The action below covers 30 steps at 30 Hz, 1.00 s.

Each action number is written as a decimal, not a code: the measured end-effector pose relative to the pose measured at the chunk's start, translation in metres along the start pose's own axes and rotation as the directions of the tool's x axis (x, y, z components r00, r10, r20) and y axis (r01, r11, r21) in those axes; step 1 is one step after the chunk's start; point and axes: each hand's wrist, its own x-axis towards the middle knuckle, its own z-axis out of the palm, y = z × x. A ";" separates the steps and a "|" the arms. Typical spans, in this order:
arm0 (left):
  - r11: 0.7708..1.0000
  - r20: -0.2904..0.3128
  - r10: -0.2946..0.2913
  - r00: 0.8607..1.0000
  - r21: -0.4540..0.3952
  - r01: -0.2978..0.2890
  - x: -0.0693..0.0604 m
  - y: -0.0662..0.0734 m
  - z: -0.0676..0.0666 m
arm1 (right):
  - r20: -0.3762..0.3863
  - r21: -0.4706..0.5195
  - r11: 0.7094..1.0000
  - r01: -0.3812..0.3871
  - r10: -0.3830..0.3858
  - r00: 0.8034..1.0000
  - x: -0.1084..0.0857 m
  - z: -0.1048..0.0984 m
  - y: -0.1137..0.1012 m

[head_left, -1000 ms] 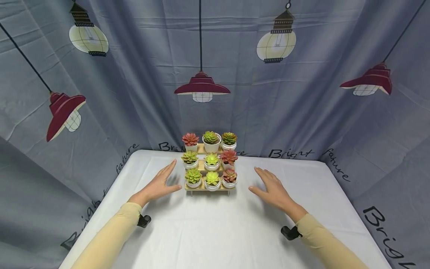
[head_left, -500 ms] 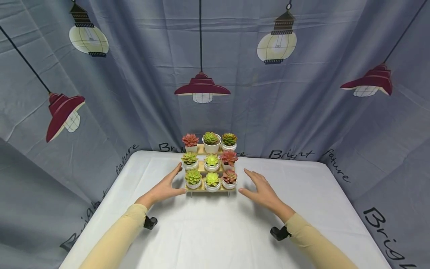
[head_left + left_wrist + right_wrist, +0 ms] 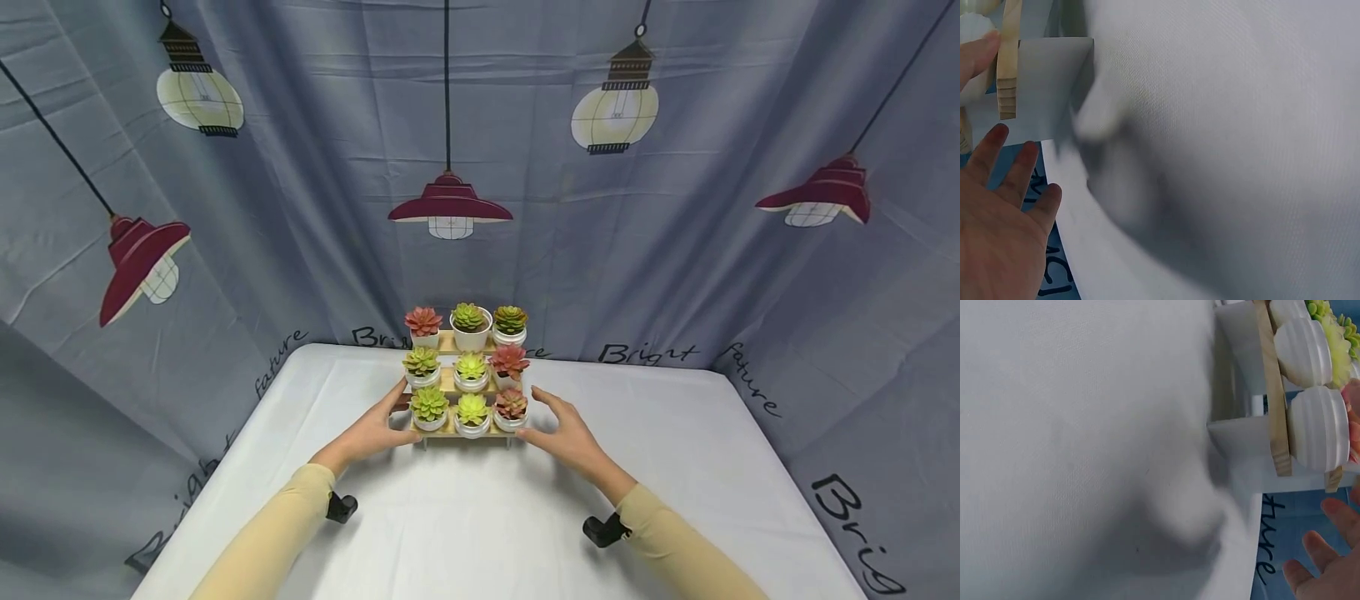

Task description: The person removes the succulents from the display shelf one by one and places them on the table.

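Observation:
A three-tier stand with light wooden shelves (image 3: 448, 383) and white side supports (image 3: 1241, 437) holds several small succulents in white pots. On its bottom tier are two green succulents, one of them a bright green succulent (image 3: 472, 409), and a reddish succulent (image 3: 512, 403). My left hand (image 3: 369, 433) is at the stand's left end, thumb by the bottom shelf's front corner, other fingers spread and fairly straight; contact is unclear. Beside the right end, my right hand (image 3: 570, 435) has its thumb near the reddish succulent's pot and its fingers spread. Neither hand grips anything.
The stand is near the back edge of a table covered with a white cloth (image 3: 465, 517). Behind and at both sides hangs a grey-blue curtain (image 3: 525, 250) printed with lamps and lettering. A small black camera (image 3: 342, 507) is strapped at the left wrist, another (image 3: 603, 531) at the right.
Both hands have moved inward, the left to the right and the right to the left, reaching the stand's ends. The stand and succulents keep their place on the table. The head view has tilted slightly.

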 end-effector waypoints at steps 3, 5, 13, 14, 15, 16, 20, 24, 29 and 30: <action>1.000 -0.010 0.000 1.000 -0.020 0.000 0.000 -0.001 0.002 | -0.001 0.026 1.000 -0.009 0.009 1.000 0.000 0.004 -0.001; 1.000 -0.018 -0.001 1.000 -0.032 0.000 0.001 -0.001 0.003 | 0.001 0.033 0.999 -0.018 0.018 1.000 0.001 0.005 -0.001; 0.997 -0.035 -0.014 0.999 -0.076 0.011 0.002 0.000 0.004 | 0.011 0.053 0.998 -0.029 0.028 1.000 0.008 0.009 -0.003; 0.997 -0.038 -0.017 0.999 -0.078 0.014 0.002 0.000 0.004 | 0.013 0.056 0.998 -0.032 0.031 0.999 0.008 0.010 -0.003; 0.997 -0.040 -0.020 0.999 -0.079 0.017 0.002 0.000 0.004 | 0.012 0.059 0.998 -0.032 0.031 0.999 0.009 0.010 -0.004; 0.997 -0.041 -0.025 0.999 -0.080 0.021 0.002 0.000 0.005 | 0.012 0.061 0.998 -0.031 0.030 0.999 0.010 0.011 -0.004; 0.996 -0.041 -0.030 0.999 -0.081 0.027 0.004 -0.002 0.006 | 0.008 0.095 0.995 -0.028 0.028 1.000 0.011 0.012 -0.003; 0.996 -0.031 -0.029 0.999 -0.090 0.027 0.005 -0.003 0.007 | -0.003 0.146 0.989 -0.027 0.028 1.000 0.011 0.014 -0.001; 0.994 -0.023 -0.016 1.000 -0.108 0.013 0.006 -0.005 0.009 | -0.016 0.198 0.980 -0.028 0.032 0.999 0.012 0.017 0.002; 0.994 -0.021 -0.009 1.000 -0.107 0.007 0.006 -0.006 0.009 | -0.015 0.203 0.979 -0.030 0.034 0.999 0.012 0.017 0.002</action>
